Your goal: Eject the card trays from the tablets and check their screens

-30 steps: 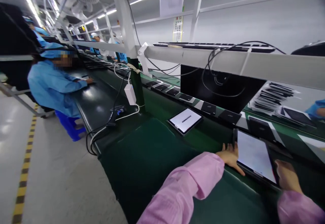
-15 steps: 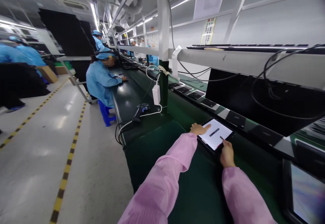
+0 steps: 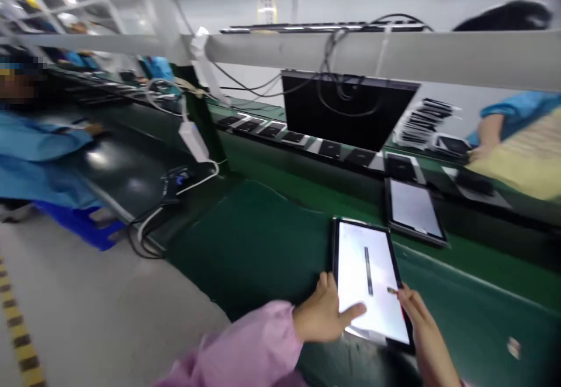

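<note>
A tablet [image 3: 377,322] with a lit white screen and a dark bar in its middle lies on the green mat, tilted slightly in view. My left hand [image 3: 324,311] grips its lower left edge, the thumb lying over the screen and the fingers along the side. At the right edge, my right hand [image 3: 418,311] pinches a tiny dark and gold piece [image 3: 391,290] above the screen; its kind is too small to make out. A second tablet [image 3: 416,208] with a pale screen rests just behind, to the right.
Dark devices on white sheets line the conveyor [image 3: 284,153] behind the mat. A scanner-like tool [image 3: 173,183] and a white adapter [image 3: 193,140] with cables are at left. A blue-clad co-worker [image 3: 39,153] sits there. Another person's hand [image 3: 486,138] shows at upper right near yellow material [image 3: 526,153].
My view has swung right and downward. The tablet now appears nearer and turned more upright, with both hands still at it. The second tablet behind it has come into view.
</note>
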`<state>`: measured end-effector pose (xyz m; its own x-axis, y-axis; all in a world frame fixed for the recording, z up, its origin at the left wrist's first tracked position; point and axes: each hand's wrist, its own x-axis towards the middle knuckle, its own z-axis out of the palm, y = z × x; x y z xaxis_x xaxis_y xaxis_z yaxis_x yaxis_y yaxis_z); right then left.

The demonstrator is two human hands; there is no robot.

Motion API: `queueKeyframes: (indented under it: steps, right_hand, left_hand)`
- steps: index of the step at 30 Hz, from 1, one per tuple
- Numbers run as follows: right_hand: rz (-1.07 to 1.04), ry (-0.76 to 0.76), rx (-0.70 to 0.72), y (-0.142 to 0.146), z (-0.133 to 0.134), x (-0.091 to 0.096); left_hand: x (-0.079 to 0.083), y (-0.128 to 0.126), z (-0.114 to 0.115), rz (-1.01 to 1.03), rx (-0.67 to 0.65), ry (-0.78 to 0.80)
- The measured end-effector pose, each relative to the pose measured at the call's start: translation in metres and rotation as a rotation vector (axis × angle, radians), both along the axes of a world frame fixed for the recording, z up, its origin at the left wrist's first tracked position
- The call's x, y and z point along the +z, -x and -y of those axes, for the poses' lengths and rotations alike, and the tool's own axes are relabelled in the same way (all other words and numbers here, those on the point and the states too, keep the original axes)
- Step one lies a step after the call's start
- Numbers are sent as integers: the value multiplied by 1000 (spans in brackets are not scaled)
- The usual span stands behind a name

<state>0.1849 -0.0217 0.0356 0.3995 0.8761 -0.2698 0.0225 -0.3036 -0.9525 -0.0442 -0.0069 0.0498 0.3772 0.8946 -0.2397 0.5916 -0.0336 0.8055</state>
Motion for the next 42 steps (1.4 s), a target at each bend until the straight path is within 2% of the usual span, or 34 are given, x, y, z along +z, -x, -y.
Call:
queueKeyframes:
  steps: [2,3,4,6,9,11,13,15,18,19,21,23,24,26,28,31,34,38,42]
  right_hand:
    - [-33,88,-70,-6,60,-10]
    - [-60,147,-87,-8,84,-13]
    - [-68,190,-83,-10,103,-15]
    - [25,157,-59,-13,123,-13]
    - [367,-155,-25,-13,110,-7]
    - [554,-324,57,-9,86,-6]
    - [666,-374,117,-2,64,-8]
    - [719,-376,142,9,54,-11]
    - [604,-393,299,19,61,-13]
    - [542,-403,311,18,66,-13]
    - [418,-383,163,8,73,-16]
    - [280,-297,-66,-4,76,-21]
    - [194,-243,-127,-9,76,-24]
    - [20,-170,-127,-14,75,-29]
    - [-89,-159,-85,-14,76,-31]
    - [-159,-187,-76,-10,83,-24]
    - [-192,-289,-50,-10,87,-4]
    - [-108,-513,-11,-15,80,27]
    - [-2,-631,-43,-17,72,35]
  left_hand:
    - [-10,5,47,5,-128,113]
    - [-13,9,62,7,-162,157]
    - [-15,13,69,15,-163,178]
    - [-18,17,61,71,-38,133]
    - [-21,2,11,267,288,11]
    - [-26,-20,-27,341,380,0]
    - [-33,-43,-54,381,429,-9]
    - [-39,-60,-67,428,487,-34]
    - [-47,-69,-65,507,532,-67]
    - [-49,-69,-61,534,534,-70]
    - [-53,-66,-53,584,523,-61]
    - [-57,-63,-46,629,501,-35]
    - [-58,-63,-43,648,490,-21]
    - [-60,-65,-38,679,478,-1]
    - [-59,-68,-34,709,481,8]
    - [-47,-72,-27,748,486,-2]
    - [-20,-74,-23,799,450,-66]
    - [24,-77,-30,917,298,-280]
    - [54,-75,-38,1076,156,-345]
